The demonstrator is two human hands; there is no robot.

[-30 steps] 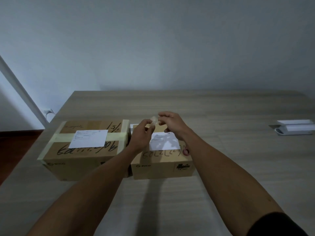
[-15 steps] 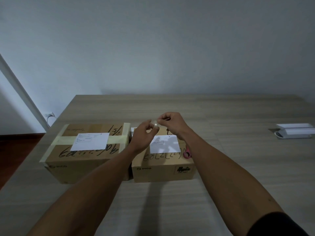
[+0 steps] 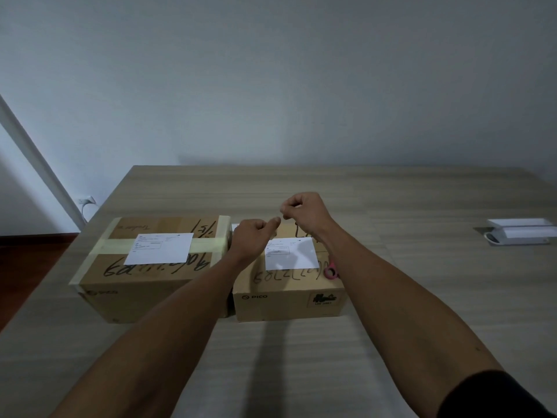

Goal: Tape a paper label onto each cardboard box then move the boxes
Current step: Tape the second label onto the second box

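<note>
Two cardboard boxes stand side by side on the wooden table (image 3: 391, 327). The left box (image 3: 144, 285) is banded with pale tape and carries a white paper label (image 3: 159, 248). On the right box (image 3: 286, 297) lies another white label (image 3: 291, 253). My left hand (image 3: 254, 238) and my right hand (image 3: 304, 211) hover over that box's far edge with fingers curled. Their fingertips almost meet and pinch a small strip of clear tape (image 3: 279, 217), which is barely visible. A pink tool (image 3: 330, 271) lies at the right box's right edge, partly hidden by my right forearm.
A white device (image 3: 518, 235) sits on the table at the far right. The table's left edge runs beside the left box, with dark floor (image 3: 18, 267) beyond. A wall socket with a cable (image 3: 86, 202) is at the left wall.
My hands have drawn slightly apart, the right one lifting up and away from the left. The tape piece seen clearly between them earlier is now hard to make out.
</note>
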